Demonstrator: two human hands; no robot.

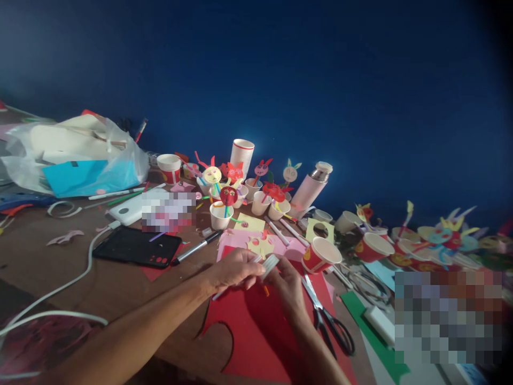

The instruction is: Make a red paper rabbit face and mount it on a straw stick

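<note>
My left hand (242, 269) is closed in a pinch just above the red sheet (256, 347). A small whitish flat piece (271, 262) sits between both hands, pinched by my right hand (286, 286), and the left fingertips meet its near edge. A thin pale stick (219, 293) shows below the left hand, but I cannot tell whether it is held. Under the fingers a small orange tip (266, 290) pokes out. Scissors (326, 315) with black handles lie right of my right hand. A yellow paper cutout (260, 246) lies on pink paper beyond the hands.
Paper cups with paper-face figures (222, 215) stand behind, near a pink thermos (309, 192). A red-and-white cup (321, 254) tilts at the right. Left are a black phone (136, 247), a white power bank (136, 207) with a cable, a marker (198, 247) and a plastic bag (138, 160).
</note>
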